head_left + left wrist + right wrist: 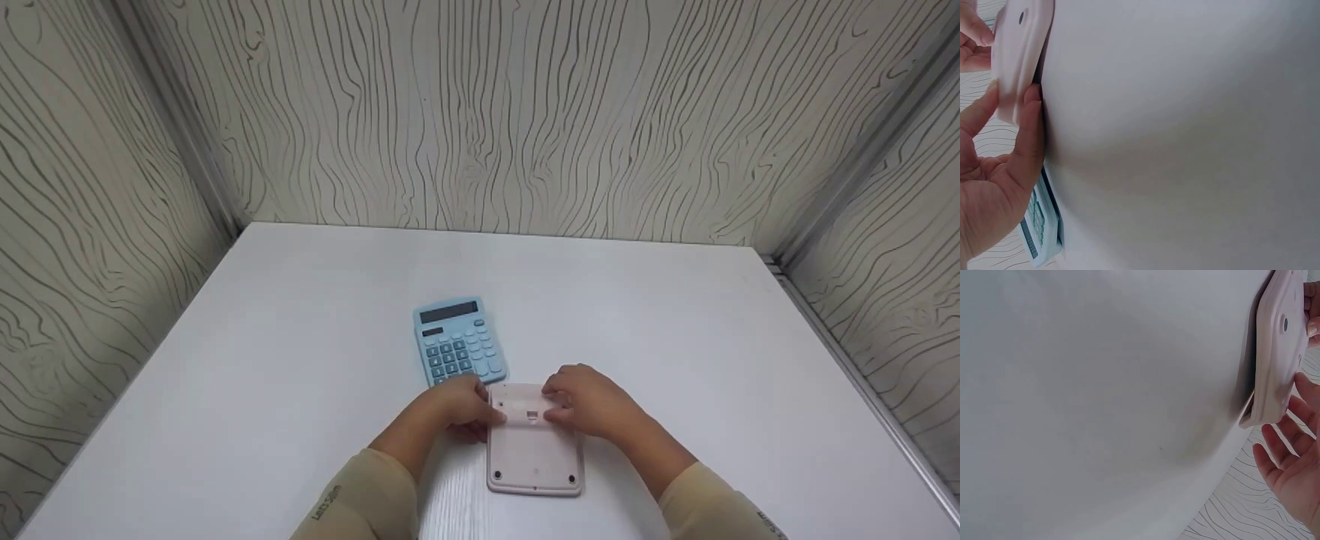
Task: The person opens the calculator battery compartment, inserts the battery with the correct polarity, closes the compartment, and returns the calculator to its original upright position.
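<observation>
A pink calculator (536, 454) lies face down on the white table, its back with dark round feet and a small latch turned up. My left hand (459, 405) pinches its left edge, thumb on the back and fingers at the underside; the left wrist view shows this grip on the pink case (1019, 62). At the upper right of the back is my right hand (596, 403), with thumb and forefinger touching near the latch and far edge. In the right wrist view, its other fingers (1279, 450) spread loosely. The calculator's keys are hidden.
A light blue calculator (457, 341) lies face up just beyond the left hand, its lower keys partly covered. The white table (300, 315) reaches back to wood-grain patterned panels (465, 112), with more panels on both sides.
</observation>
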`<state>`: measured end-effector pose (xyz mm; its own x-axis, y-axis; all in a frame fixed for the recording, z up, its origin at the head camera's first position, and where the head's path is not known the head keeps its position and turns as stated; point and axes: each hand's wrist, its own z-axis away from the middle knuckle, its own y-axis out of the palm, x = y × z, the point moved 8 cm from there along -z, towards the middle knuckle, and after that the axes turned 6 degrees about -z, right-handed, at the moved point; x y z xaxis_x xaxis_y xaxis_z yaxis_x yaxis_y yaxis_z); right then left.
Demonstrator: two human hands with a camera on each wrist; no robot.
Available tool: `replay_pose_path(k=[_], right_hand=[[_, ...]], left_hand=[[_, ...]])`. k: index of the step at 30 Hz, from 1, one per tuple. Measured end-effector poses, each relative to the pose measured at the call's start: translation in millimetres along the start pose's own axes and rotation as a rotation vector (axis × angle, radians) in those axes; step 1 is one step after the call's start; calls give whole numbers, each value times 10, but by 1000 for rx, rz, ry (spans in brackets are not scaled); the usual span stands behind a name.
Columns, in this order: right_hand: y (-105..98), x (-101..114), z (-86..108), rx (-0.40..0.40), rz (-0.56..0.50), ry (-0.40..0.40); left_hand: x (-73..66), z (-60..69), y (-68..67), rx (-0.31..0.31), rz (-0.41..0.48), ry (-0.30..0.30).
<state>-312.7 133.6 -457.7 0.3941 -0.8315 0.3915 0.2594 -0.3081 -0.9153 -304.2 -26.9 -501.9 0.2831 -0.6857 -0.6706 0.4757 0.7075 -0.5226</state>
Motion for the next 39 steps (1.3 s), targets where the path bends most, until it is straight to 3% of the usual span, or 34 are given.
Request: replay_pose_path(k=[10, 21, 39], right_hand=[[-8, -216, 17, -51, -152, 182], [89, -390, 98, -52, -298, 341], [221, -491, 183, -42, -525, 493]], left_hand=[[17, -10, 5, -6, 17, -17], [6, 0, 3, -10, 29, -11], [2, 30, -1, -16, 30, -6]])
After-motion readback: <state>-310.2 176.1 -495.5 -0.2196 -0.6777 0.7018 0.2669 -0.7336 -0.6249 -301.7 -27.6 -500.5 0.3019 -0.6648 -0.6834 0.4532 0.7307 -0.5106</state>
